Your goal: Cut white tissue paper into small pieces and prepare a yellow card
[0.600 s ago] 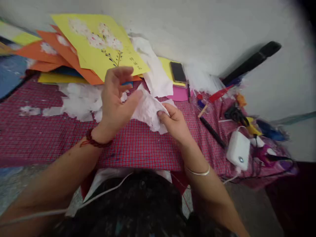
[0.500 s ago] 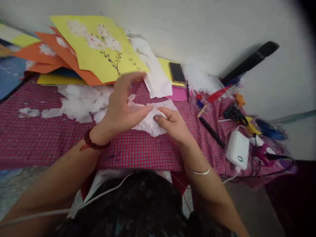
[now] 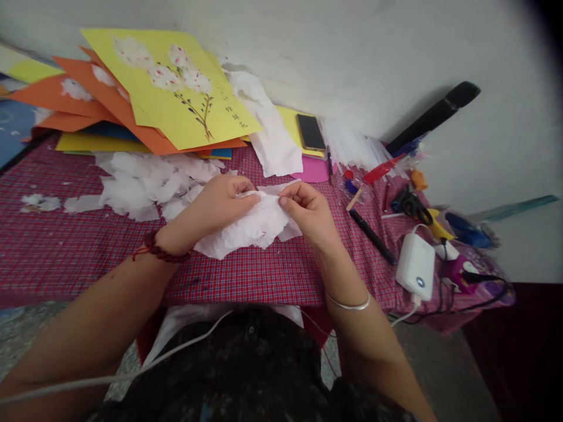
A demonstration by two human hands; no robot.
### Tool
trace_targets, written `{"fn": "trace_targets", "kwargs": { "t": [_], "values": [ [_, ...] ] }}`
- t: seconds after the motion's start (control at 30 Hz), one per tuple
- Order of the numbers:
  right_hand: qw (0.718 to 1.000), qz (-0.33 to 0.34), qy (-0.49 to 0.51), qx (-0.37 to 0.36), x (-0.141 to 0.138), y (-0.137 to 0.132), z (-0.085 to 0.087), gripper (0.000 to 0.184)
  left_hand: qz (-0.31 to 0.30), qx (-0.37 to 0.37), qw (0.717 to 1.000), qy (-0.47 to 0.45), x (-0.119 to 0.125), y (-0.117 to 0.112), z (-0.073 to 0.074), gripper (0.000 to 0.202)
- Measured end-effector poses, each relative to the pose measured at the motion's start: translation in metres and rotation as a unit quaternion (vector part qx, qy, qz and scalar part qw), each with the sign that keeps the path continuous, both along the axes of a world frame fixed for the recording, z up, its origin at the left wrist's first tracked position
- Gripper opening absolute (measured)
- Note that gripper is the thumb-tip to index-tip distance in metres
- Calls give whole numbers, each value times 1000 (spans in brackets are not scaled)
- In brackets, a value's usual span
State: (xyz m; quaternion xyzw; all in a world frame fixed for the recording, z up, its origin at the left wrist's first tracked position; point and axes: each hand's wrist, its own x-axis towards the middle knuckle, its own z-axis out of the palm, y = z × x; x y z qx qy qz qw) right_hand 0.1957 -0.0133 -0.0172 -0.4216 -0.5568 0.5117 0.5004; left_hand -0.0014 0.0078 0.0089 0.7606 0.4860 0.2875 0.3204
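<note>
A crumpled piece of white tissue paper (image 3: 246, 228) hangs between my two hands above the checked tablecloth. My left hand (image 3: 220, 202) pinches its upper edge between thumb and fingers. On the other side my right hand (image 3: 308, 211) grips the same edge, its thumb and fingertips close to the left ones. Left of my hands lies a heap of torn white tissue pieces (image 3: 136, 181), partly hidden behind my left hand. Farther back, a long white tissue strip (image 3: 272, 135) trails down from the wall side.
Yellow paper (image 3: 153, 111) with a flower picture lies over orange sheets (image 3: 101, 105) at back left. A phone (image 3: 311, 133) rests behind my right hand. To the right are a black marker (image 3: 373, 237), a wooden stick (image 3: 354, 199), scissors (image 3: 416, 208) and a white power bank (image 3: 416, 264) with cables.
My left hand, raised and spread before, has come down and closed on the tissue's upper edge. The tissue now hangs lower and farther left between both hands.
</note>
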Motion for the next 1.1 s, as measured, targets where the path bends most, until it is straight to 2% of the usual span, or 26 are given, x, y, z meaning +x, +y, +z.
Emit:
{"fn": "trace_targets", "kwargs": {
  "t": [0.13,0.2,0.3,0.4,0.47,0.53,0.57,0.63,0.7,0.77,0.83,1.0,1.1],
  "values": [
    [997,41,33,-51,-1,1,-3,30,52,41,998,7,-3,5,-3,17],
    [997,31,33,-66,-1,3,-7,22,75,53,996,-11,-4,6,-1,16],
    [999,-9,13,-45,-2,5,-11,17,75,54,996,-16,-5,7,1,16],
    [999,-42,-34,4,-3,4,-12,13,67,61,995,32,-5,6,-4,15],
    [993,-65,-87,43,-5,2,-10,11,86,112,987,82,-4,5,-8,9],
    [981,-89,-151,86,-8,-1,-9,9,119,208,964,113,-2,1,-11,19],
    [972,-98,-184,107,-9,-2,-9,9,129,257,951,113,-1,-1,-11,24],
    [957,-104,-235,136,-11,-4,-9,11,111,313,939,87,2,-6,-10,16],
    [947,-99,-268,148,-13,-6,-10,11,57,278,958,48,6,-10,-9,5],
    [942,-91,-284,156,-14,-6,-11,11,3,187,982,20,9,-13,-9,10],
    [940,-81,-289,164,-14,-6,-11,11,-16,115,993,1,11,-14,-11,8],
    [944,-51,-280,168,-14,-8,-12,13,-16,100,994,-32,13,-14,-16,21],
    [955,-31,-258,144,-14,-8,-13,14,-31,106,994,-18,12,-14,-15,21]
  ]
}}
